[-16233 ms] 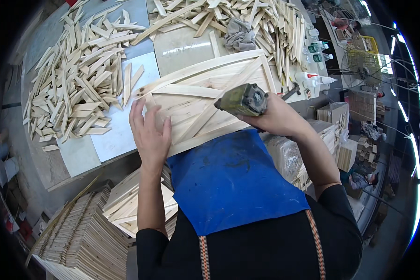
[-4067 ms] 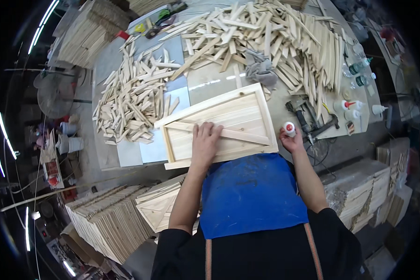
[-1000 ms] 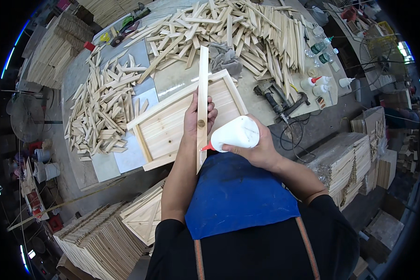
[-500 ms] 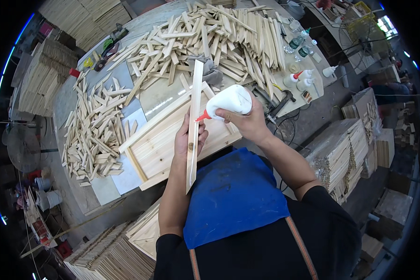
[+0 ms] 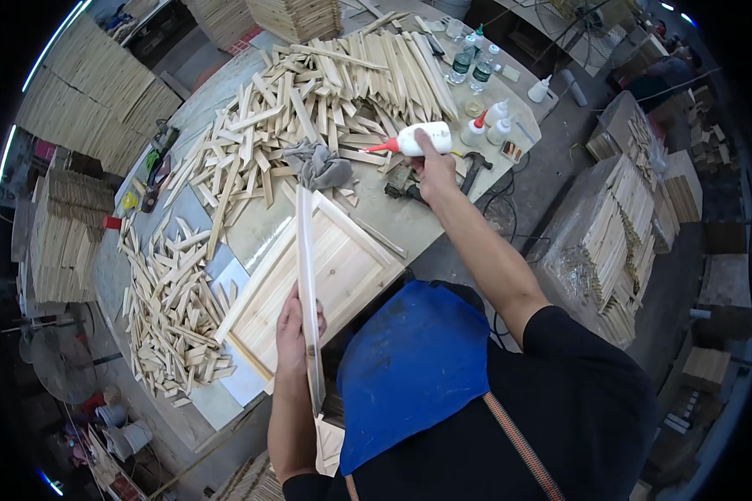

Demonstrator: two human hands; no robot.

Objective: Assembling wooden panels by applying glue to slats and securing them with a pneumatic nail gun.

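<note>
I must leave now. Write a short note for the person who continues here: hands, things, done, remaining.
Left hand grips a long wooden slat above the shallow wooden frame panel on the table.
Right hand holds the white glue bottle, red nozzle, out to the right over the loose slats.
Done: frame panel assembled.
Left: whether the slat carries glue cannot be seen; it is not yet on the panel.

A grey workbench [image 5: 409,224] carries heaped wooden slats [image 5: 309,108], a wooden frame panel [image 5: 330,280], a grey rag [image 5: 322,169] and bottles [image 5: 486,125].

The right hand [image 5: 433,167] has carried the glue bottle [image 5: 419,139] off the slat [image 5: 307,284].
</note>
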